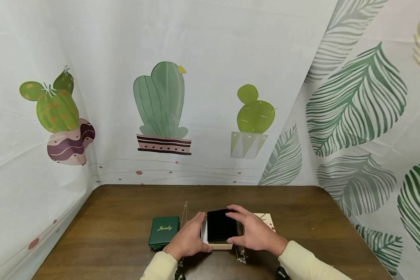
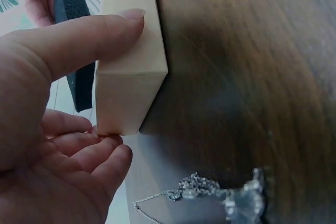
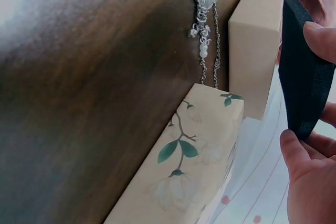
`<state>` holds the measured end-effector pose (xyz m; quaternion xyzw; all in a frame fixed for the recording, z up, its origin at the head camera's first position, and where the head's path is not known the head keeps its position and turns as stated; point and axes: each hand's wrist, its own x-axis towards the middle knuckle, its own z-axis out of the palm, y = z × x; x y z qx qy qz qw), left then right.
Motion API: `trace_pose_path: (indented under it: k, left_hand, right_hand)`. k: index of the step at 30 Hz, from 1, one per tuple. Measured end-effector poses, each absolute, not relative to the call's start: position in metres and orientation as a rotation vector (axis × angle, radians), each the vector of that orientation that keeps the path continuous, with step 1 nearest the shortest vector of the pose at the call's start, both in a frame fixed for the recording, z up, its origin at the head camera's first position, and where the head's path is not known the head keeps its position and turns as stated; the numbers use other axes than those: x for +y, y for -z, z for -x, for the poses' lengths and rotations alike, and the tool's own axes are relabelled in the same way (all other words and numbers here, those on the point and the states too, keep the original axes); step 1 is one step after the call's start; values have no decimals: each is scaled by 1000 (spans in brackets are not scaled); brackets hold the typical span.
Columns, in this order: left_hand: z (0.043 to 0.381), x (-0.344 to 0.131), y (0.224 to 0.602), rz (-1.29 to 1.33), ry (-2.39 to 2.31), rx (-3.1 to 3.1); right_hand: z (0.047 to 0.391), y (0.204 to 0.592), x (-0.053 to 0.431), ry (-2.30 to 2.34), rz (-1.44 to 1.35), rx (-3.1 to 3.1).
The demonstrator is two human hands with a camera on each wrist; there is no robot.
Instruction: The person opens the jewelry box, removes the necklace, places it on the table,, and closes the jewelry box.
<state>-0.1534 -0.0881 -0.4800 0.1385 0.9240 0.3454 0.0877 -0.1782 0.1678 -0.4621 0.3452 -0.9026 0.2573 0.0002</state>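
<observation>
A cream box [image 1: 220,246] sits on the table, gripped along its left side by my left hand [image 1: 189,239]. In the left wrist view the thumb presses the wall of the box [image 2: 126,93], with fingertips at its far corner. My right hand [image 1: 253,231] holds a flat black jewelry box insert [image 1: 220,225] by its edges, fingers and thumb on opposite sides. The insert is tilted over the opening of the box, part of whose white inside shows at the left. Beside the box, a silver chain with a clear pendant and beads [image 3: 203,35] lies on the wood.
Right of the box is a cream lid with printed flowers [image 3: 178,161]. A green box with gold "Jewelry" lettering [image 1: 162,231] stands left of my left hand, a thin chain [image 1: 184,214] beside it. The brown table [image 1: 294,217] ends at a printed curtain [image 1: 210,116].
</observation>
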Motion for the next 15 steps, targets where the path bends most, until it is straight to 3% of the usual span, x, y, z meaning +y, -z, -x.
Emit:
trace_pose_path:
  k: [15]
  left_hand:
    - [153,-90,481,-398,-1068,2738]
  right_hand:
    - [181,458,160,-785,-1138,-2871]
